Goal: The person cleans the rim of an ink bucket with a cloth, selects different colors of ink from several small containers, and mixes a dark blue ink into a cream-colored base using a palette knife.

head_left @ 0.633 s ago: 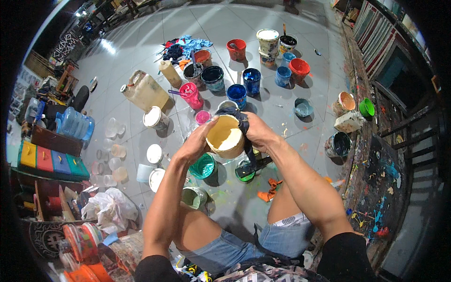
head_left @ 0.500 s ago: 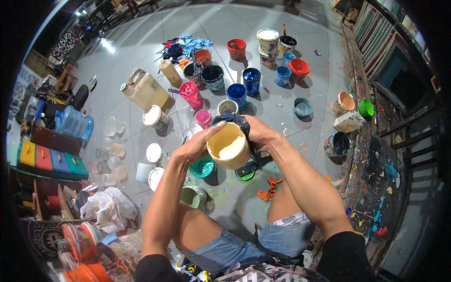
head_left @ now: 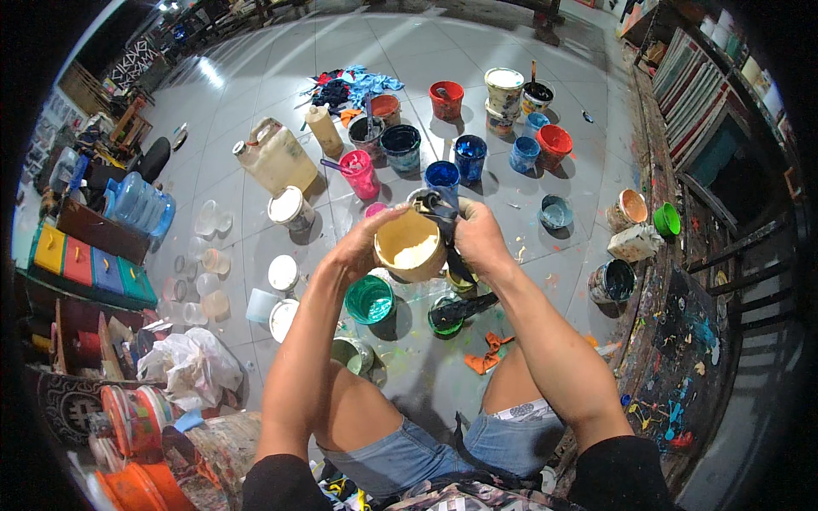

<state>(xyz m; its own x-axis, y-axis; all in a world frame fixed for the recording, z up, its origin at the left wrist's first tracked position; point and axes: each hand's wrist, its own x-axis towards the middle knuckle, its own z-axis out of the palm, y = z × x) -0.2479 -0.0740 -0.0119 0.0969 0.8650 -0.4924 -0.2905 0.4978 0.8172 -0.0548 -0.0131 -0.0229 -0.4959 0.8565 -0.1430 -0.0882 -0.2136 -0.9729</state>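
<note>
My left hand (head_left: 356, 249) grips a cream-yellow plastic tub (head_left: 411, 268) from its left side, tilted so that its pale inside shows. My right hand (head_left: 479, 243) is closed on a black rag (head_left: 443, 215), bunched at the tub's far right rim and hanging down along its right side. Below the tub stands a tub of green paint (head_left: 369, 300). Another dark cloth (head_left: 473, 308) lies over a small green-rimmed container to the right of it. My right fingertips are partly hidden by the rag.
Paint buckets, among them a blue one (head_left: 441, 176), a pink one (head_left: 360, 175) and a red one (head_left: 555, 146), stand ahead. A large jug (head_left: 277, 160) and clear cups (head_left: 206, 283) are at left. An orange rag (head_left: 489, 355) lies near my knee; a paint-spattered board (head_left: 682, 349) is at right.
My right hand has drawn the black rag along the tub's far rim to its right side. The tub stays in my left hand, turned slightly. The whole view has shifted a little.
</note>
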